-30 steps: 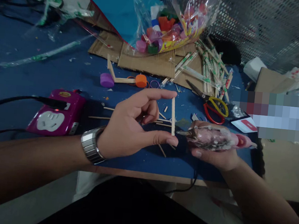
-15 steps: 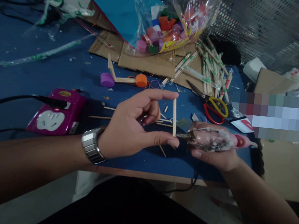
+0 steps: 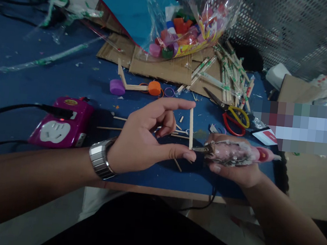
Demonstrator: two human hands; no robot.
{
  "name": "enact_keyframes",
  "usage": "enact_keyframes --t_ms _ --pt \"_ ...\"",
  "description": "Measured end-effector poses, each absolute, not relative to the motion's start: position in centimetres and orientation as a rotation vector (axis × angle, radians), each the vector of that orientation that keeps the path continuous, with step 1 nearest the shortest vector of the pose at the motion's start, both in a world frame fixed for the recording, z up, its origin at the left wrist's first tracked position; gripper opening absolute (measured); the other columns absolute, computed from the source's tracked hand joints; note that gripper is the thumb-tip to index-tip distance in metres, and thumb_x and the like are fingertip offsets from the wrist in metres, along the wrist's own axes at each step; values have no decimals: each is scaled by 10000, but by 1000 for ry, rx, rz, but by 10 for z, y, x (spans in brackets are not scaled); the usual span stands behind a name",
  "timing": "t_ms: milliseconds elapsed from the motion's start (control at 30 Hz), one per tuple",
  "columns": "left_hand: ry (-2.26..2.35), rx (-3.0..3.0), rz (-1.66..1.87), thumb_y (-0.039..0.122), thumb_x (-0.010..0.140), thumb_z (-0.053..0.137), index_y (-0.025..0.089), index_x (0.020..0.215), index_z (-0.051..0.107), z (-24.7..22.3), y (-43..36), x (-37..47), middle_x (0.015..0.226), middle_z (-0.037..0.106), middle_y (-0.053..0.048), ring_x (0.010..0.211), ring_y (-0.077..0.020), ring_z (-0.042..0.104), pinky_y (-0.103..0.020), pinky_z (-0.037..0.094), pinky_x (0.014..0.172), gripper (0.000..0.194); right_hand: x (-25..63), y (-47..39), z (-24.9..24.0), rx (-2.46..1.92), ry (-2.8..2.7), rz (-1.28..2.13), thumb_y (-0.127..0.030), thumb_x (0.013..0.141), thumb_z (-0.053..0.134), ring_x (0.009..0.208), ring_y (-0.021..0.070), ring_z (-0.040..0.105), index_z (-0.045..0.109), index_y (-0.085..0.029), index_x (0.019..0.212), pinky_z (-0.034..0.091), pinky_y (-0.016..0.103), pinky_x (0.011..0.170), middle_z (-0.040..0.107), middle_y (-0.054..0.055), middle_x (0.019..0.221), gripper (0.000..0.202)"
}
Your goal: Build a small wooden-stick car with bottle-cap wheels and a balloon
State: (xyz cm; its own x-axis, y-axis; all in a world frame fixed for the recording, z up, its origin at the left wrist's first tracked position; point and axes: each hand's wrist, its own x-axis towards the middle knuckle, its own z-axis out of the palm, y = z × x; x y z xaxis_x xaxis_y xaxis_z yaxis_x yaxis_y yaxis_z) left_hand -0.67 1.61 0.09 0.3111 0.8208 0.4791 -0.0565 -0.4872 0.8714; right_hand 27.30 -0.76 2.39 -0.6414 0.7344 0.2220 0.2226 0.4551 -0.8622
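- spread beneath everything: a blue table point(image 3: 79, 68), littered with scraps
- laid flat at the far side: brown cardboard point(image 3: 160, 66), partly under a clear bag point(image 3: 199, 51) of colourful caps
- fanned out right of the bag: wrapped sticks point(image 3: 228, 78)
- raised over the table, thumb and index fingertip pinching: left hand point(image 3: 141, 137), with a metal watch point(image 3: 102, 158) at the wrist
- closed around a pink glue gun point(image 3: 234, 152): right hand point(image 3: 241, 174)
- left of the left hand: a magenta power socket point(image 3: 75, 125), with a black plug in it
- just beyond the right hand: scissors point(image 3: 228, 112), red and yellow at the handles
- beyond the left hand: a joined stick piece point(image 3: 136, 88) – between purple and orange caps
- gripped by both ends in the left hand: a short stick point(image 3: 191, 129), near end at the gun's metal nozzle point(image 3: 200, 149) – contact too fine to tell
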Motion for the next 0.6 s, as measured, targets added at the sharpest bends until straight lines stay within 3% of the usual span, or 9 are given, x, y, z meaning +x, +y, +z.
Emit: enact_keyframes --t_ms 600 --pt "670 1703 1296 380 745 1049 256 1344 721 0 16 -6 701 483 90 597 -81 474 -226 447 536 695 273 -7 23 -782 -2173 1055 -220 952 832 872 198 725 803 -253 1108 604 328 796 782 31 996 162"
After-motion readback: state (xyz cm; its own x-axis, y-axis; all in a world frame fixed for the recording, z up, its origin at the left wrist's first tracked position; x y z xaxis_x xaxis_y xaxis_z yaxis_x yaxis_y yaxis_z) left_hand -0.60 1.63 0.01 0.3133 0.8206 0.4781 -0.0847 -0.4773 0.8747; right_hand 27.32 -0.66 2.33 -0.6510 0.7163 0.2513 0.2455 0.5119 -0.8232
